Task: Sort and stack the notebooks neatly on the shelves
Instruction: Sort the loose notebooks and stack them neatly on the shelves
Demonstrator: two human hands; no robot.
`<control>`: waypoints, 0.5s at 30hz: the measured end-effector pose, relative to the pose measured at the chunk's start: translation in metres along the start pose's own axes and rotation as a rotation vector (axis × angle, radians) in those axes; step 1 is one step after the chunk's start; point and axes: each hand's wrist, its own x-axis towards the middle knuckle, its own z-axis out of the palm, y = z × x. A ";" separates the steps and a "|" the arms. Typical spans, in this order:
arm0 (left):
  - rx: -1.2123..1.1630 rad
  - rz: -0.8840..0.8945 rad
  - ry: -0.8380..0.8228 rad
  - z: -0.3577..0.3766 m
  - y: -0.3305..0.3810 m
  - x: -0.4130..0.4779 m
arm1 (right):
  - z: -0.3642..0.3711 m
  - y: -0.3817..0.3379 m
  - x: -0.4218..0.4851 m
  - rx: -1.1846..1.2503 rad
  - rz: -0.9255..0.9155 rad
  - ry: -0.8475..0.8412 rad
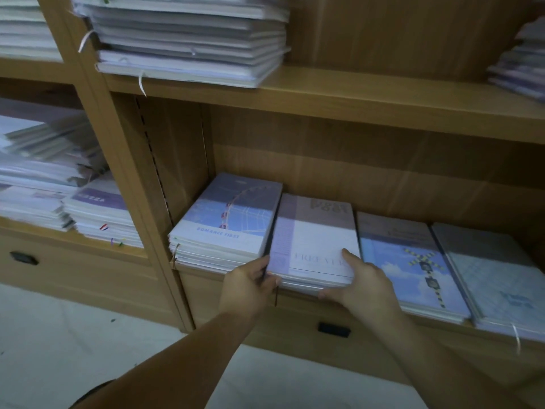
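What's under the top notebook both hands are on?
A short stack of notebooks: only front edges show, between left hand and right hand. Their covers are hidden.

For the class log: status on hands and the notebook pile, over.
Left hand, right hand: both grip lilac-and-white notebook pile at front corners. Taller ferris-wheel-cover stack close beside. Nothing blocking.

Before me is a lilac-and-white notebook (318, 240); beside it a blue-and-lilac notebook (227, 214) printed with a Ferris wheel; the shelves (368, 93) are honey-brown woodgrain.
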 end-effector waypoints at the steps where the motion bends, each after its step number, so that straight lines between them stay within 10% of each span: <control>1: 0.011 0.013 -0.011 0.000 0.000 -0.002 | 0.001 0.001 -0.002 0.006 0.003 0.008; 15: 0.052 -0.181 0.088 0.003 -0.012 0.006 | 0.013 0.012 -0.018 0.147 0.090 0.134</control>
